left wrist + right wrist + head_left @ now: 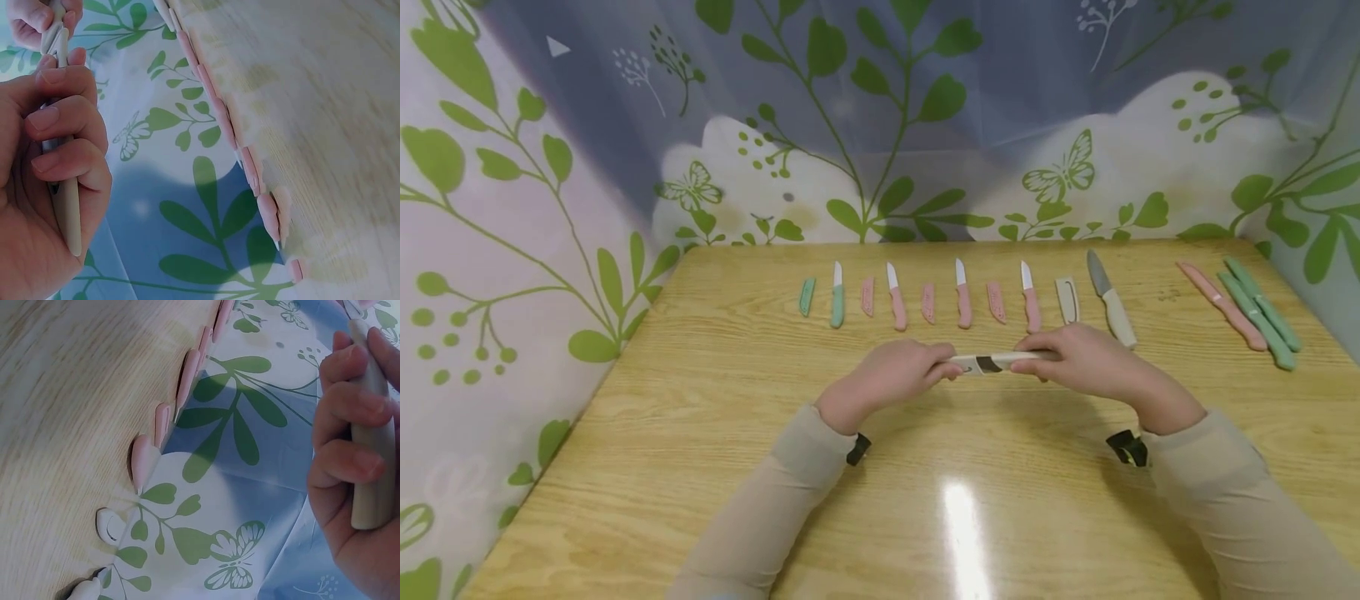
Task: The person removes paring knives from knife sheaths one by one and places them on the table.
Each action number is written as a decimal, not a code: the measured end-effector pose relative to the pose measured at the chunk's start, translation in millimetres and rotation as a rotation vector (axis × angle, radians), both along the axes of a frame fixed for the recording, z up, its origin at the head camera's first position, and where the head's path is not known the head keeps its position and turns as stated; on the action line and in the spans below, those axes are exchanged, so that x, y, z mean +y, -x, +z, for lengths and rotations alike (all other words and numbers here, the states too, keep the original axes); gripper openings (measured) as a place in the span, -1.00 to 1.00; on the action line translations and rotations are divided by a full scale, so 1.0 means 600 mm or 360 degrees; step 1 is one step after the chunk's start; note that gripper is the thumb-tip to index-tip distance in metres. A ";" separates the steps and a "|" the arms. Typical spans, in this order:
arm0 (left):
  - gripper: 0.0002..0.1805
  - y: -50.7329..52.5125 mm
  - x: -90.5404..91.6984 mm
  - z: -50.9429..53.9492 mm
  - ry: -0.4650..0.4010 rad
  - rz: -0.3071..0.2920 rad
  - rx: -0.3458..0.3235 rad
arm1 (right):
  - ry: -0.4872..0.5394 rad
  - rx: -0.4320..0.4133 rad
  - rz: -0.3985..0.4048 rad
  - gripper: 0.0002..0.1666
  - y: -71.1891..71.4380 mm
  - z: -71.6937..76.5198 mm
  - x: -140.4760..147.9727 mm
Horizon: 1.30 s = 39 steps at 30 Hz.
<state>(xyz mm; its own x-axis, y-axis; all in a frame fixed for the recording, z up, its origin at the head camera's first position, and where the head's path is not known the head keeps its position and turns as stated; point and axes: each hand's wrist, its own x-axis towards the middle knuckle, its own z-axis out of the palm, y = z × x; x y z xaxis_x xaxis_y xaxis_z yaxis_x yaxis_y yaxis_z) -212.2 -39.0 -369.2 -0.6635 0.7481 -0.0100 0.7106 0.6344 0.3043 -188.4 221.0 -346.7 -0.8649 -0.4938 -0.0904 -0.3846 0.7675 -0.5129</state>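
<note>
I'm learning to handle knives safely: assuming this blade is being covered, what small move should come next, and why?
Perhaps ease the slim, slotted cream cover in the left hand straight along the flat, dark blade toward the smooth cream handle in the right hand, since a strip of bare blade shows between cover and handle.

Indoor spot, rm type unclear, wood-grain tbl, creased leaf-print backdrop behind.
</note>
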 end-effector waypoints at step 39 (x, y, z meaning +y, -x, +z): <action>-0.69 0.004 -0.006 0.000 0.0006 0.0024 -0.0014 | -0.0020 -0.0028 -0.0042 -0.56 0.000 0.007 0.007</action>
<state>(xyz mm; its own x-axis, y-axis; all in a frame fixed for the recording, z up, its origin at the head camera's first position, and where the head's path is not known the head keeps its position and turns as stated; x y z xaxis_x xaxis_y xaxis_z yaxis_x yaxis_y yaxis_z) -214.3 -42.3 -368.9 -0.6747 0.7379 -0.0186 0.6983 0.6462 0.3079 -188.6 225.2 -342.7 -0.8760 -0.4693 -0.1117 -0.3550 0.7839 -0.5095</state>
